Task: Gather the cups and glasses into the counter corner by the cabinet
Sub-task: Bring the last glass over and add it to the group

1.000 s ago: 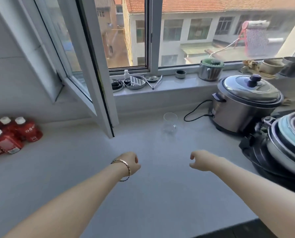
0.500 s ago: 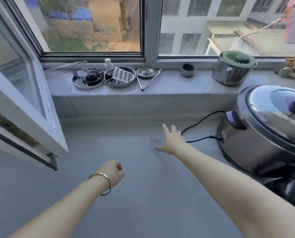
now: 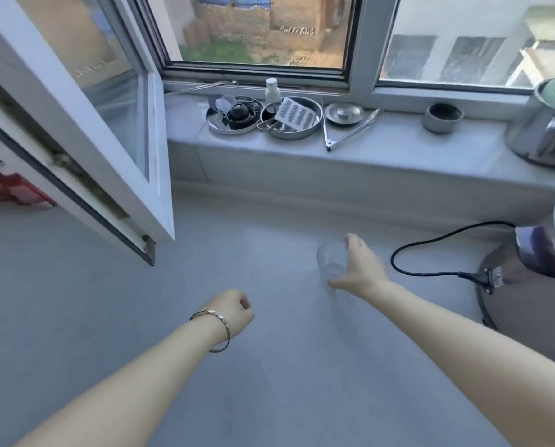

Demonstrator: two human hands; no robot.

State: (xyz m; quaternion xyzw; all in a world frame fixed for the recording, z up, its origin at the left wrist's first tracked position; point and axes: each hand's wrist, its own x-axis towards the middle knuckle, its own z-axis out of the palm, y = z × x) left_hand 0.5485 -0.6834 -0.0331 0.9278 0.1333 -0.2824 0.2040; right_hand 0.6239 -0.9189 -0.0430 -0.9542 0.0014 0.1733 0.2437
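A clear, empty glass [image 3: 331, 258] stands upright on the grey counter [image 3: 269, 366], below the window sill. My right hand [image 3: 361, 269] reaches in from the right, its fingers over the glass's rim side and its thumb by the base, closed around it. My left hand [image 3: 234, 312], with a bracelet on the wrist, hovers over the counter nearer to me as a loose fist with nothing in it. A small dark-grey cup [image 3: 442, 117] sits on the sill at the right.
An open window sash [image 3: 85, 150] juts over the counter at the left, with red bottles [image 3: 8, 188] behind it. The sill holds metal dishes [image 3: 232, 119], a grater bowl [image 3: 293, 121] and tongs [image 3: 347, 132]. A steel cooker [image 3: 527, 295] and its black cable [image 3: 431, 250] lie right of the glass.
My head has come closer and lower over the counter. My right hand has gone from reaching with spread fingers to closing around the glass. My left hand stayed a fist.
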